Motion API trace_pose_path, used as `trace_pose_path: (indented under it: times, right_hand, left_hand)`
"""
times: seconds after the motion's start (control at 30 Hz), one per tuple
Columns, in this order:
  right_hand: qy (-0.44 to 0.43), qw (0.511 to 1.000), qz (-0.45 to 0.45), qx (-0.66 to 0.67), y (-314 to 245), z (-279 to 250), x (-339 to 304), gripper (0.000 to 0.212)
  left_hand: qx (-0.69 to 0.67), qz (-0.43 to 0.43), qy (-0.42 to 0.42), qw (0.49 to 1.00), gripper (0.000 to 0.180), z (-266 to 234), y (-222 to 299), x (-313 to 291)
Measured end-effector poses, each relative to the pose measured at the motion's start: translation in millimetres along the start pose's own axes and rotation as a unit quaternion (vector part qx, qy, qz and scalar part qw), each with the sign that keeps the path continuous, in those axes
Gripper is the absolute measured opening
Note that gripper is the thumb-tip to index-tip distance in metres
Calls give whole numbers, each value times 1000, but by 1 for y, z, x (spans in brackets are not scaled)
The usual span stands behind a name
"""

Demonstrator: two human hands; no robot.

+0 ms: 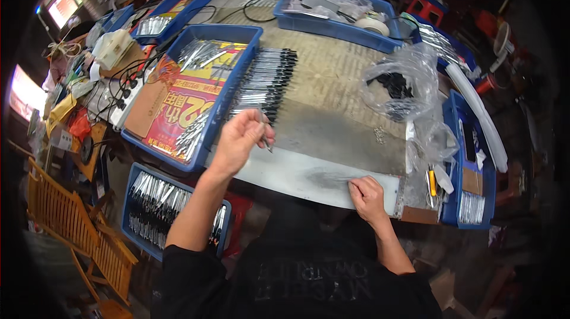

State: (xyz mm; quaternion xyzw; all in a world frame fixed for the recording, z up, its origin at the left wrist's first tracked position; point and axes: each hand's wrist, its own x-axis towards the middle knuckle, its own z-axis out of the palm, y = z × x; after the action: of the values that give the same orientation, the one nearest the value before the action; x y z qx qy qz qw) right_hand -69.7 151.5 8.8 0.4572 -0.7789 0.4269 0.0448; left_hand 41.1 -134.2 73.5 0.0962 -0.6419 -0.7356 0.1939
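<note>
My left hand (243, 136) is closed in a pinch on a slim pen (267, 144), which tilts tip-down above the pale sheet (291, 173) along the table's near edge. Just beyond it, a long row of silver pens with black ends (270, 78) lies side by side on the table. My right hand (368, 198) rests curled on the right part of the sheet, beside a dark smudge. Whatever its fingers hold, if anything, is hidden. Tiny shiny metal pieces (380, 135) lie in a small heap farther back on the right.
A blue tray (252, 43) with loose metal parts stands left of the row. Below it sits a blue bin of pens (157, 206). An open plastic bag of black pieces (395, 84) lies right; a blue tray (338, 37) stands behind. A yellow-handled tool (431, 183) lies near the right edge.
</note>
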Motion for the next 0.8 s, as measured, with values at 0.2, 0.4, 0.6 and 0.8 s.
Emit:
trace_pose_path:
  times: [0.2,0.4,0.6,0.8]
  right_hand:
    - [6,999,32,17,0,-2,3,8]
    - [30,973,122,195,-6,-3,2,15]
    - [-13,949,140,281,-24,-3,6,19]
    - [-48,905,240,349,-22,-1,-1,23]
  left_hand:
    - [-113,-58,-34,991,17,60,-32,-7]
    - [-130,-79,-51,987,16,97,-45,-16]
    - [-164,-102,-60,979,15,119,-52,-23]
    - [-194,-69,-41,978,15,136,-60,-28]
